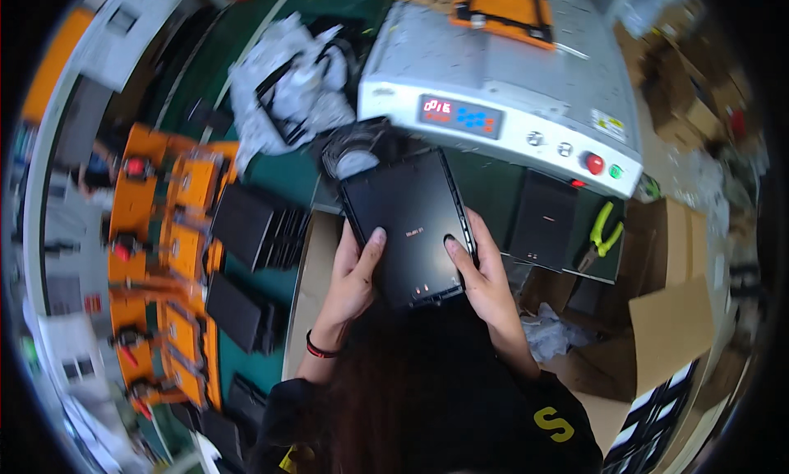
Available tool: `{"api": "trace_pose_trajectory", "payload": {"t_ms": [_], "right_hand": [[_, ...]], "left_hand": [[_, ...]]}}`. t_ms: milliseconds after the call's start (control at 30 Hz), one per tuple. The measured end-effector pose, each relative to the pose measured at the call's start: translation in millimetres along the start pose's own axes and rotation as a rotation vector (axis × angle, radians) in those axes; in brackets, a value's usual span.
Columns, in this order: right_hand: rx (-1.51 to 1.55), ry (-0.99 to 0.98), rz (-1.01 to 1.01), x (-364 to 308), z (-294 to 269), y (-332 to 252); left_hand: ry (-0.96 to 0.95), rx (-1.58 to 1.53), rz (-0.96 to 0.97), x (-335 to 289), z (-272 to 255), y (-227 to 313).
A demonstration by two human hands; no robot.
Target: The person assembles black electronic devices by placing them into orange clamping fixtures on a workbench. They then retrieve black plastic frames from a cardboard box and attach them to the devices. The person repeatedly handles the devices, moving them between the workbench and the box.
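A flat black rectangular panel [403, 219] with a raised rim is held up in front of me, slightly tilted. My left hand [355, 264] grips its left edge, the thumb lying on the face. On the opposite edge my right hand [483, 264] is closed, its thumb also pressed on the face. Small copper-coloured contacts show near the panel's lower end. Another black panel [544, 215] lies on the bench to the right, beside yellow-green pliers [602, 234].
A grey machine [501, 71] with a lit control panel and red button stands ahead, an orange frame [505, 9] on top. Stacked black panels [255, 226] and orange clamp fixtures [185, 252] are at left. White plastic bags [296, 83] lie behind; an open cardboard box [670, 334] stands right.
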State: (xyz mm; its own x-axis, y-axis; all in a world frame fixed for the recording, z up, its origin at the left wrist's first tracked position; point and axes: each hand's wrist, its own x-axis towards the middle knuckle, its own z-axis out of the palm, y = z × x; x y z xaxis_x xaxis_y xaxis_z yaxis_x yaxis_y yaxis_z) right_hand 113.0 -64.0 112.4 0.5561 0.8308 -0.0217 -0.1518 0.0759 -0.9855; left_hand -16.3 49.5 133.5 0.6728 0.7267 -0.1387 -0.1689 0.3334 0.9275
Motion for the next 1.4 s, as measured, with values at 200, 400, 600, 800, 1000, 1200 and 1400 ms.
{"api": "trace_pose_trajectory", "payload": {"t_ms": [200, 400, 600, 800, 1000, 1200, 1400], "right_hand": [[-0.116, -0.334, -0.145, 22.2, 43.3, 7.6], [0.103, -0.487, -0.01, 23.9, 85.1, 13.1], [0.038, -0.602, -0.086, 23.7, 132.9, 7.9], [-0.237, -0.492, -0.406, 12.8, 180.2, 4.7], [-0.485, -0.726, -0.602, -6.7, 200.5, 17.2], [-0.07, -0.591, -0.142, -4.4, 227.3, 30.3], [-0.059, -0.65, -0.111, 3.7, 240.8, 28.8]], "left_hand": [[0.484, 0.03, 0.253, -50.8, -20.3, 0.1], [0.536, -0.016, 0.248, -90.2, -41.2, -1.0], [0.72, 0.29, 0.282, -115.5, -69.3, -6.1], [0.763, 0.141, 0.436, -122.1, -114.2, -0.3], [0.749, -0.298, 0.476, -112.6, -136.8, 18.9], [0.891, 0.313, 0.599, -105.4, -175.0, 37.7], [1.342, 1.335, 1.27, -50.0, -309.9, 125.5]]}}
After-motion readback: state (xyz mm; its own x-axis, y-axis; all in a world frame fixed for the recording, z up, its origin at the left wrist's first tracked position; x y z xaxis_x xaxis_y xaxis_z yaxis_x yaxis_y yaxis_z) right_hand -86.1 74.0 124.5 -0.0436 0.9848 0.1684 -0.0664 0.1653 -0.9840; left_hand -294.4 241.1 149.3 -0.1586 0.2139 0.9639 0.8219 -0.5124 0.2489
